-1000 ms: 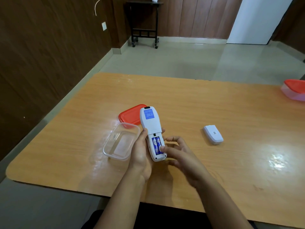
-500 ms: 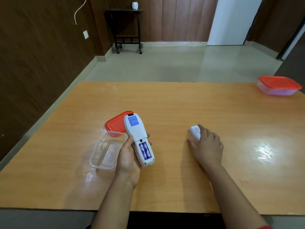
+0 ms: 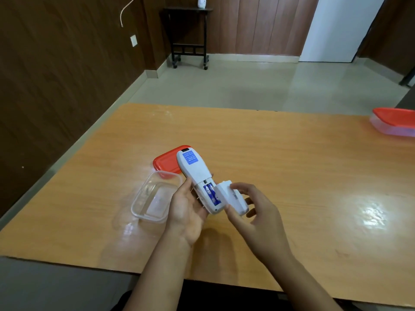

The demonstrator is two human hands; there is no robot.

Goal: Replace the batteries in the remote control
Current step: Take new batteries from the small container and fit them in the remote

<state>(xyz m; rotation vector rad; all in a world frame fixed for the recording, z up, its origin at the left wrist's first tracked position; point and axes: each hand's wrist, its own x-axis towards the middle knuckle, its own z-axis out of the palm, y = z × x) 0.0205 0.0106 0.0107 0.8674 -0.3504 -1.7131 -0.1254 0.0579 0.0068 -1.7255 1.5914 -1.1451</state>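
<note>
A white remote control lies back-up in my left hand, which grips its lower half above the wooden table. Its battery bay is uncovered and blue batteries sit inside. My right hand holds the white battery cover between thumb and fingers, right beside the bay's right edge and touching or nearly touching the remote.
A clear plastic container stands open just left of my left hand, its red lid lying behind it under the remote's tip. A second container with a red lid sits at the table's far right edge.
My right hand picked the battery cover up off the table on the right and carried it left to the remote. The left hand kept holding the remote.
</note>
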